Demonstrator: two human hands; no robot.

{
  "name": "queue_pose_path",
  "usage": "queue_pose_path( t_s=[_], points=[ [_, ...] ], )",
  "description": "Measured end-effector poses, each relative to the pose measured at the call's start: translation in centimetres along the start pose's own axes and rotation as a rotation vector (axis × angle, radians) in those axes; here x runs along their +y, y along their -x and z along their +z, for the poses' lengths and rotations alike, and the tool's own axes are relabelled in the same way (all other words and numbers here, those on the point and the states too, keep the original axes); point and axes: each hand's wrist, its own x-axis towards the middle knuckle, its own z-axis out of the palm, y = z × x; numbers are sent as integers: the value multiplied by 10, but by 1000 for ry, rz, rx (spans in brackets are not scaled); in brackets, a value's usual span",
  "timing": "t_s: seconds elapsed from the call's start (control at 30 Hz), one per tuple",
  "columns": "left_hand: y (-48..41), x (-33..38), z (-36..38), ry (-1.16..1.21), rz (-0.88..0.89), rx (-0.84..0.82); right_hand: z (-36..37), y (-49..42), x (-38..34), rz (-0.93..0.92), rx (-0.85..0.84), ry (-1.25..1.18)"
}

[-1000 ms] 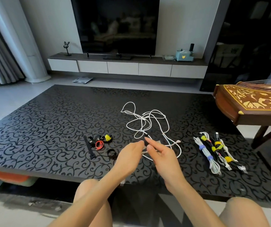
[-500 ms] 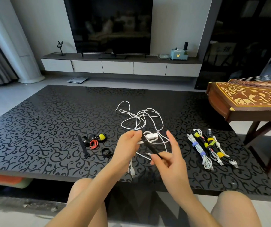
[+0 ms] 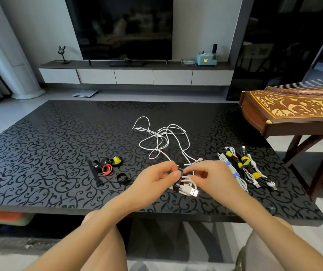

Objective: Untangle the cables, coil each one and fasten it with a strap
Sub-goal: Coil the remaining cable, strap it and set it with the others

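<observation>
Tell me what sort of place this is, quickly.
Most likely a home living room: a large television on a low wall cabinet, a black patterned coffee table, and a wooden string instrument on a stand beside it.

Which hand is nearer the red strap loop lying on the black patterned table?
Left. The left hand sits just right of the red strap loop, not touching; the right hand is farther right, past the white coiled cable.
</observation>
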Motion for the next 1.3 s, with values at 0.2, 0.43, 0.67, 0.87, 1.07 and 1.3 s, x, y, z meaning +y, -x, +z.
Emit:
queue_pose_path(
  t_s=[0.2,0.43,0.67,0.87,1.07,1.3],
  points=[
    [5,3,2,-39,19,-54,-15,3,-10,132,-129,-671],
    [5,5,6,-119,68,-68,-13,9,-18,174,-25,-755],
    [3,1,5,-114,35,-64,-16,11,-18,205,-34,-697],
    [1,-1,5,-54,9,-75,-16,12,-19,163,-27,-750],
    [-1,-2,6,-16,-12,-38,-13,10,-17,243,-35,-854],
    [-4,4,8,-55,-30,-38,-13,6,-19,434,-166,-1008]
  ],
)
